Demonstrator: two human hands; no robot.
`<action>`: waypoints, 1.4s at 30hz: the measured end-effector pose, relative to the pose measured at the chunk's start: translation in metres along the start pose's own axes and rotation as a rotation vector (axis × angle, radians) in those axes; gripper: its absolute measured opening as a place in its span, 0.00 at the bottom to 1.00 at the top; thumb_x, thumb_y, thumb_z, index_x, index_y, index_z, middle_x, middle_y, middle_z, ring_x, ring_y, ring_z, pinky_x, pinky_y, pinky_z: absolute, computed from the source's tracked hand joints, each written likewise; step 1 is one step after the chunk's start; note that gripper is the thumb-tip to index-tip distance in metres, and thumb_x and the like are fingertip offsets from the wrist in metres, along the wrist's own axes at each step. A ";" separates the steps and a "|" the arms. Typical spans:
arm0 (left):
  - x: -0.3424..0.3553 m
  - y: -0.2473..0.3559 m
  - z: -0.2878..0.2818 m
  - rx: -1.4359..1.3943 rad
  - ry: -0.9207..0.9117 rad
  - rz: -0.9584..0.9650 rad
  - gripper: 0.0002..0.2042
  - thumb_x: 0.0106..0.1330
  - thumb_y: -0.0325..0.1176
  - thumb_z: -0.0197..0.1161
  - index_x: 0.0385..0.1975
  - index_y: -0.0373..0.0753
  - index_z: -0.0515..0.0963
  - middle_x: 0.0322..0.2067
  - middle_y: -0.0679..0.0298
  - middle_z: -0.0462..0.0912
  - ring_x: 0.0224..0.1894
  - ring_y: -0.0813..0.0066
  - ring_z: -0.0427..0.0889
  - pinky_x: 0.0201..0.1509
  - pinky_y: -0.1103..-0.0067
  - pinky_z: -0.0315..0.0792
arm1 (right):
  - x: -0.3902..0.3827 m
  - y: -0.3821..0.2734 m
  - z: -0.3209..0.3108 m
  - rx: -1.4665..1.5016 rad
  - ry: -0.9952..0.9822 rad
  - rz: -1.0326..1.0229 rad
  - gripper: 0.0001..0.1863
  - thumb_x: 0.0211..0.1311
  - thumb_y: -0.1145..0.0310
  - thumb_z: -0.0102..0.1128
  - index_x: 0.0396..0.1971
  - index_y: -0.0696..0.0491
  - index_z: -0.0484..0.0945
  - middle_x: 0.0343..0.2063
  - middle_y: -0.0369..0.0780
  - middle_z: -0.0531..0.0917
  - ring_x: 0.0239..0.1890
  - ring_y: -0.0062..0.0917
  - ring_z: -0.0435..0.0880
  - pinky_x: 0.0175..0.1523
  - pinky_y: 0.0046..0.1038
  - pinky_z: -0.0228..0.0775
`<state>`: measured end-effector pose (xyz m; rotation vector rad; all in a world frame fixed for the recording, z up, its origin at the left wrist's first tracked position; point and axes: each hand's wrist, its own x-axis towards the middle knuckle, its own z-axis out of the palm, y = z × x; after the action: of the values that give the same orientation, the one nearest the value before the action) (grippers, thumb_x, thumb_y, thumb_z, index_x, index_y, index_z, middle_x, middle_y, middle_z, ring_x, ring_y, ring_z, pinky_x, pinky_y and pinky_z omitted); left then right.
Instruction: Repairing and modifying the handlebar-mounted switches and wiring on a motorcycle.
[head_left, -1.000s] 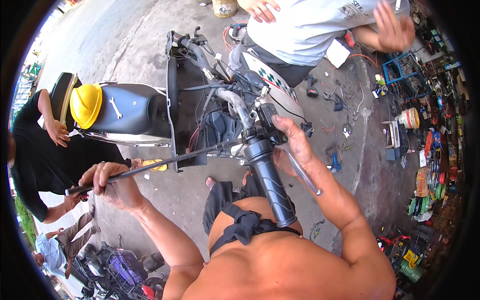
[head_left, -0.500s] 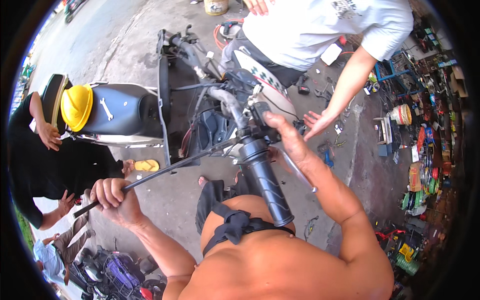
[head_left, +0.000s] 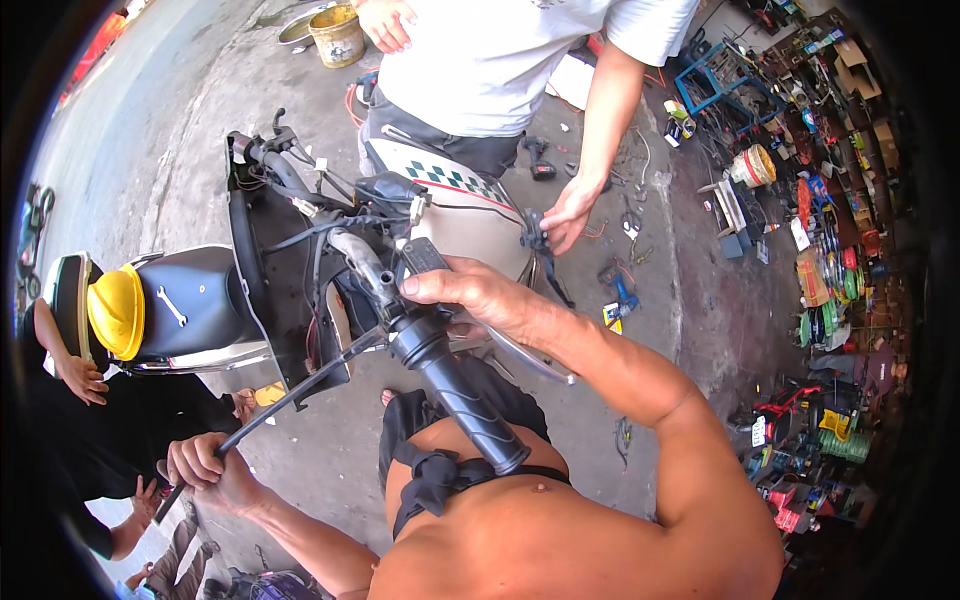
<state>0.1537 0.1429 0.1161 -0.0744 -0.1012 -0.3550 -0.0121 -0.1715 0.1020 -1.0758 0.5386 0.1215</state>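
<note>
My left hand (head_left: 212,475) is wrapped around a long thin black rod (head_left: 300,385), whose far end reaches the handlebar (head_left: 360,255) beside the black rubber grip (head_left: 470,405). My right hand (head_left: 465,290) is closed around a brake lever assembly, with its black housing (head_left: 425,256) showing above the thumb and its lever (head_left: 530,358) below the hand. That assembly sits close against the bar; whether it is still clamped there I cannot tell. The handlebar belongs to a partly stripped scooter with cables and connectors exposed.
Opposite me, a person in a white shirt (head_left: 480,70) has a hand at a black part (head_left: 538,240). A yellow hard hat (head_left: 117,312) and a wrench (head_left: 172,306) lie on the seat (head_left: 195,290), near a person in black. Power tools (head_left: 622,290) lie on the floor; clutter lines the right.
The view has shifted. The brake housing is now turned and further off the bar in my right hand. The white-shirted person's open hand now touches a black part.
</note>
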 end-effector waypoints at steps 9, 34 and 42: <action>0.009 -0.009 0.006 -0.112 -0.202 -0.163 0.18 0.64 0.33 0.53 0.09 0.44 0.65 0.04 0.73 0.58 0.06 0.86 0.50 0.13 0.82 0.41 | -0.004 -0.002 0.002 -0.060 0.043 0.028 0.22 0.55 0.46 0.60 0.36 0.52 0.77 0.20 0.30 0.74 0.14 0.10 0.62 0.17 0.17 0.48; -0.009 -0.004 -0.011 -0.123 -0.113 -0.082 0.18 0.67 0.34 0.52 0.12 0.46 0.66 0.05 0.75 0.59 0.07 0.85 0.49 0.15 0.81 0.42 | -0.008 -0.001 0.003 0.125 0.133 0.054 0.32 0.68 0.38 0.34 0.42 0.51 0.77 0.27 0.33 0.81 0.16 0.13 0.71 0.14 0.17 0.53; -0.008 -0.001 -0.007 -0.111 -0.108 -0.085 0.19 0.67 0.34 0.50 0.11 0.45 0.64 0.05 0.75 0.58 0.06 0.86 0.50 0.14 0.82 0.42 | 0.000 0.009 -0.003 0.116 0.055 0.073 0.30 0.68 0.39 0.34 0.40 0.49 0.78 0.29 0.31 0.81 0.28 0.11 0.77 0.14 0.15 0.57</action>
<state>0.1460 0.1442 0.1084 -0.1993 -0.1920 -0.4418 -0.0162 -0.1704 0.0937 -0.9492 0.6277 0.1234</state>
